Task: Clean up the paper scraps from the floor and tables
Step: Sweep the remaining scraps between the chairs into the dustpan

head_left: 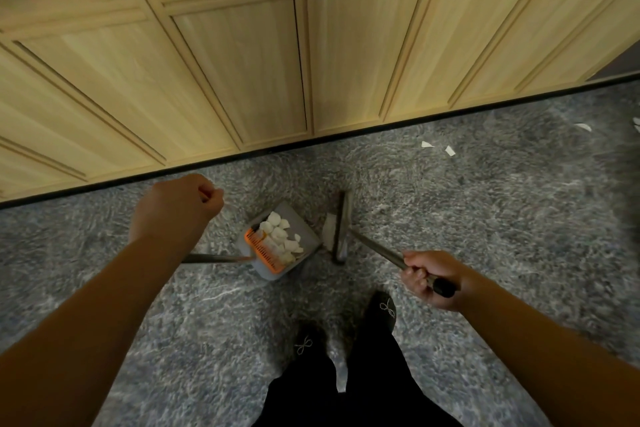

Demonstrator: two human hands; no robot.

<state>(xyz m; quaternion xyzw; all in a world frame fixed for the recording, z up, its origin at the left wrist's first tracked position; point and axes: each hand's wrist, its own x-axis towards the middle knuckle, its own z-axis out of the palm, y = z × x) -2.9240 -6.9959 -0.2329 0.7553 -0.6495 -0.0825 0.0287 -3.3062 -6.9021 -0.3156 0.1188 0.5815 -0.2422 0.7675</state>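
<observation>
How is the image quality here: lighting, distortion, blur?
Head view: dim, warm light; wide-angle lens bends the cabinet lines and black baseboard; corners darken; dustpan scraps and the broom read clearly, forearms at the edges look soft.

A single head-worn wide-angle camera looks steeply down and forward from the person's own height. The grey floor (485,218) fills the lower two thirds of the view, and the wooden cabinet fronts (242,62) slant across the top, bent by the lens. Both forearms reach in from the bottom corners, the left hand (176,208) and right hand (429,279) at mid-frame, close to the lens. The person's dark shoes (381,312) show directly below, at bottom centre.
</observation>
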